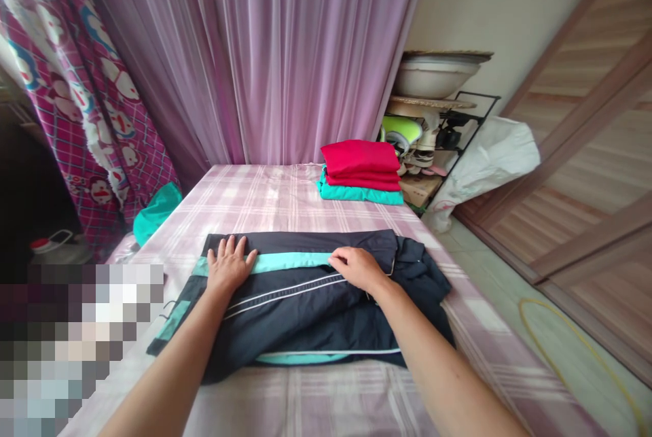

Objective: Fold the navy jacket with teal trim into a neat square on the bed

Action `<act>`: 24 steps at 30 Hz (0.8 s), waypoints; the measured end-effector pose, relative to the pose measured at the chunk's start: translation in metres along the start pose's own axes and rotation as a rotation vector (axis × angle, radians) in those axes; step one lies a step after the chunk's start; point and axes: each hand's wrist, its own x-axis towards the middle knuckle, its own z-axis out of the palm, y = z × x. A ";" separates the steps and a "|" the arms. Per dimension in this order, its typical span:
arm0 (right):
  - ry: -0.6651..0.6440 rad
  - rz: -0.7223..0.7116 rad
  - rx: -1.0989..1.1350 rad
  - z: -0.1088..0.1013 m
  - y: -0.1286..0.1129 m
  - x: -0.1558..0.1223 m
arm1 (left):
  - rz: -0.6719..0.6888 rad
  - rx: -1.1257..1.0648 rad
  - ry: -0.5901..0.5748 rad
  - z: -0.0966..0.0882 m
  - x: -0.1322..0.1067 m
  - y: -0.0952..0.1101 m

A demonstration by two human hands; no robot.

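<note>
A dark navy jacket [305,308] with teal stripes and white piping lies partly folded across a bed with a pink plaid sheet [265,199]. My left hand [229,264] rests flat on its left part, fingers spread over the teal band. My right hand [356,267] lies on the jacket near the middle, fingers curled down onto the teal band, pressing the cloth. Its hood or collar bunches at the right end.
A stack of folded red and teal clothes [361,172] sits at the bed's far right corner. A teal cloth [155,213] hangs off the left edge. Purple curtains [265,49] hang behind. A rack with basins and shoes [432,124] and a white bag [489,158] stand right.
</note>
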 end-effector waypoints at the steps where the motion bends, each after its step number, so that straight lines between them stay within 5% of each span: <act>1: -0.004 -0.043 0.006 0.004 -0.003 -0.007 | 0.001 -0.004 0.000 0.001 0.000 0.000; 6: 0.021 -0.178 0.011 0.019 0.021 -0.038 | -0.016 0.017 -0.039 0.000 0.005 0.001; 11: -0.073 -0.187 -0.068 0.004 0.041 -0.052 | -0.042 0.017 -0.239 -0.009 0.019 0.001; 17: -0.034 0.179 -0.024 -0.012 0.015 -0.047 | -0.025 0.044 -0.270 -0.012 0.021 -0.001; 24: -0.071 0.138 -0.214 -0.008 -0.005 -0.040 | 0.001 0.054 -0.251 -0.006 0.020 -0.004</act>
